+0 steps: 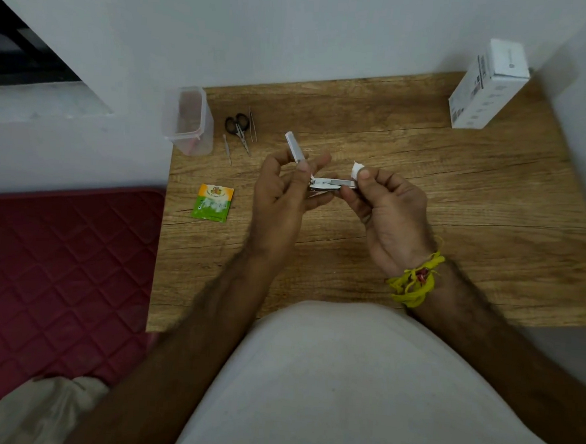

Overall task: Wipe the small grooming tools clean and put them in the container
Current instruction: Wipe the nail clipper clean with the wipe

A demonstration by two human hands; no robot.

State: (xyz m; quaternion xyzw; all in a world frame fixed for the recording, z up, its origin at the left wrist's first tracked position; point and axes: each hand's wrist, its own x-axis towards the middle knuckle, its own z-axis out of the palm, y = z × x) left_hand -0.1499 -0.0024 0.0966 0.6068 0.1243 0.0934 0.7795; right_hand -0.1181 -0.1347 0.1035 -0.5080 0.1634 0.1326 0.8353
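My left hand grips a metal nail clipper by its jaw end, with its lever swung up past my fingers. My right hand pinches a small white wipe against the clipper's other end. A clear plastic container stands open at the table's far left corner. Beside it lie black-handled small scissors, a pair of tweezers and a thin metal tool.
A green and orange wipe sachet lies on the wooden table left of my hands. A white box stands at the far right corner by the wall. A red quilted mat lies left of the table.
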